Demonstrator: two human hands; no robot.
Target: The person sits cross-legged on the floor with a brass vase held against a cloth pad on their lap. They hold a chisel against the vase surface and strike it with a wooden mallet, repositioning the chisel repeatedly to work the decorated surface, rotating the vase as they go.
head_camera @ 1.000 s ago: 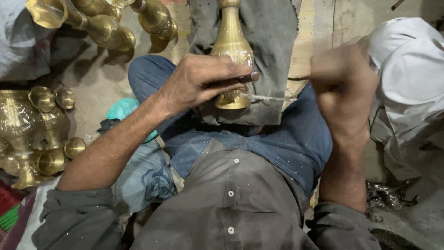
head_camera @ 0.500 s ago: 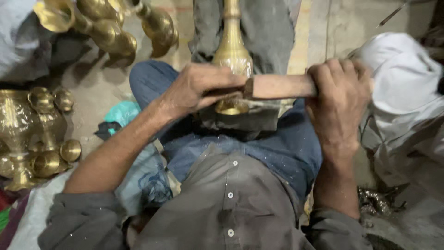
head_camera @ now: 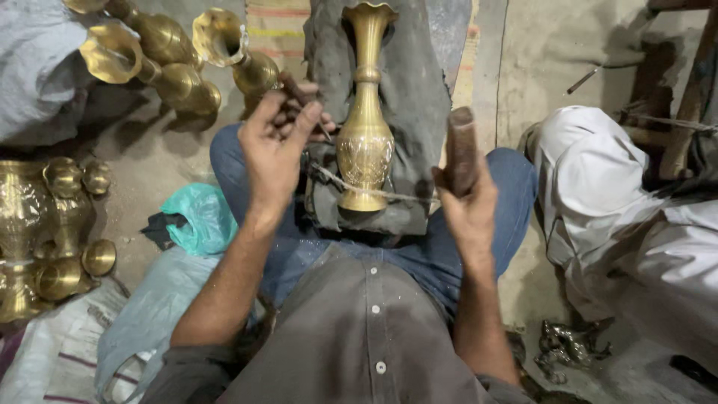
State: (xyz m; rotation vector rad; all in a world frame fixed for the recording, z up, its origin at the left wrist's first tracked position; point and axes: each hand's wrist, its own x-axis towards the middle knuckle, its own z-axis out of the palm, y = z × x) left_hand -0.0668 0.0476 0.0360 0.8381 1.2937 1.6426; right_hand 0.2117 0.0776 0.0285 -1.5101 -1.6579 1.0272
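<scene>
A tall brass vase (head_camera: 365, 135) lies on a dark grey cloth (head_camera: 415, 90) across my lap, its flared mouth pointing away from me. A thin cord (head_camera: 374, 193) crosses its base. My left hand (head_camera: 275, 150) is raised just left of the vase and pinches a small dark chisel-like tool (head_camera: 298, 93) between its fingers. My right hand (head_camera: 467, 202) is lifted to the right of the vase and grips a short brown wooden mallet (head_camera: 461, 146), held upright. Neither hand touches the vase.
Several brass vases (head_camera: 161, 56) lie on the floor at the upper left, and more brass pieces (head_camera: 45, 224) stand at the left edge. A teal plastic bag (head_camera: 202, 217) lies by my left knee. Another person in white clothing (head_camera: 621, 209) sits at the right.
Both hands have lifted off the vase and moved apart. The mallet, held sideways over the vase half a second ago, now stands upright at the right. The whole vase is uncovered.
</scene>
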